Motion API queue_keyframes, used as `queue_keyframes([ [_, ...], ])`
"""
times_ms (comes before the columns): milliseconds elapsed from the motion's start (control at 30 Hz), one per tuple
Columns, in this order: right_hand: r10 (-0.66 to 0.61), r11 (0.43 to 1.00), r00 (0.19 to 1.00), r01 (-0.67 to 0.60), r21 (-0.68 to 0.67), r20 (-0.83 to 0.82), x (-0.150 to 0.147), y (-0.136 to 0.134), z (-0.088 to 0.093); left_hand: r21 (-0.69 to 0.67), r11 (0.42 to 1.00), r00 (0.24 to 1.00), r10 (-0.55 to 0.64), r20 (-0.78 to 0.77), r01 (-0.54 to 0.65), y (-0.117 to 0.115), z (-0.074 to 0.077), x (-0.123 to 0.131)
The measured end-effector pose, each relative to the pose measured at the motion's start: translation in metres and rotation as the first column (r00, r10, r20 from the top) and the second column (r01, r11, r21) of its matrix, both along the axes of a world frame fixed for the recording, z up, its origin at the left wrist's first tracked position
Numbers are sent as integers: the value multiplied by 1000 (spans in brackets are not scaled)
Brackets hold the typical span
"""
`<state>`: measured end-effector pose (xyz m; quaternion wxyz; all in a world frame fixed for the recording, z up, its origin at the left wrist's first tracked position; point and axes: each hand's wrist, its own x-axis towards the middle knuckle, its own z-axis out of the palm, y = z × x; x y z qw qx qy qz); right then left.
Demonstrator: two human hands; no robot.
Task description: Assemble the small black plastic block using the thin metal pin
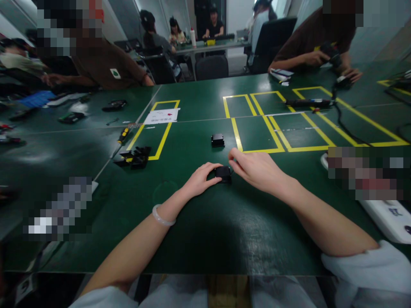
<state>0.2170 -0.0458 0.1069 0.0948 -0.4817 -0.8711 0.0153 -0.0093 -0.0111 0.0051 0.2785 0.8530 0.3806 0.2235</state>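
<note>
A small black box-shaped part (223, 173) lies on the green table (205, 231) in front of me. My left hand (201, 179) curls round its left side, thumb and fingers pinching it. My right hand (255, 169) comes in from the right with fingertips closed at the part's upper right corner. A second, similar black part (217, 140) sits a little farther away, untouched. A pale bangle (162, 217) is on my left wrist.
Yellow tape outlines (272, 128) mark boxes on the table. A pile of black parts (135, 157), a yellow-handled screwdriver (123, 135) and a white sheet (161, 116) lie to the left. A white device (390, 218) sits at right. Other people work across the table.
</note>
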Motion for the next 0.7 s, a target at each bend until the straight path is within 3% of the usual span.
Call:
queue_keyframes([
  [300, -17, 1000, 997, 16, 18, 71, 0, 1, -1, 0, 1000, 1000, 1, -15, -1, 1, -1, -1],
  [700, 1, 1000, 1000, -1, 24, -7, 2, 1, -3, 17, 1000, 1000, -3, -10, 3, 0, 0, 1],
])
